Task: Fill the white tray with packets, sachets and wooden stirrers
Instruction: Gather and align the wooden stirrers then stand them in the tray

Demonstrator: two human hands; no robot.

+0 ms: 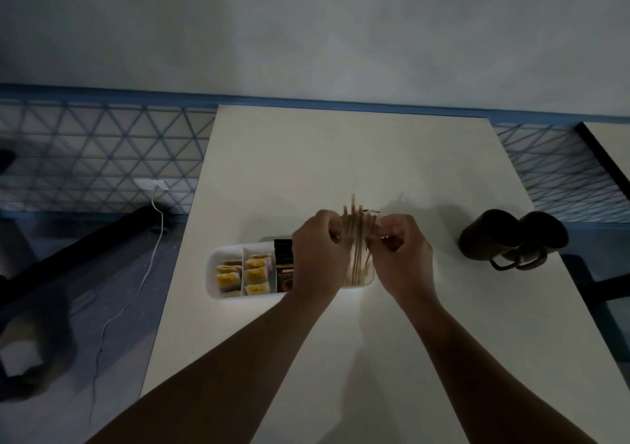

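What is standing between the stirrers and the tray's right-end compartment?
Nothing visible. The left hand and right hand hold the wooden stirrers upright, lower ends already in the right end of the white tray; the black packets sit in the next compartment over.

Café or break-room setting: white table, dark mugs, tray of sachets.

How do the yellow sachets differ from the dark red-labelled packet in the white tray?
The yellow sachets are small and pale, filling the two left compartments; the dark packet is larger, black with a red label, beside them. Both sit in the white tray.
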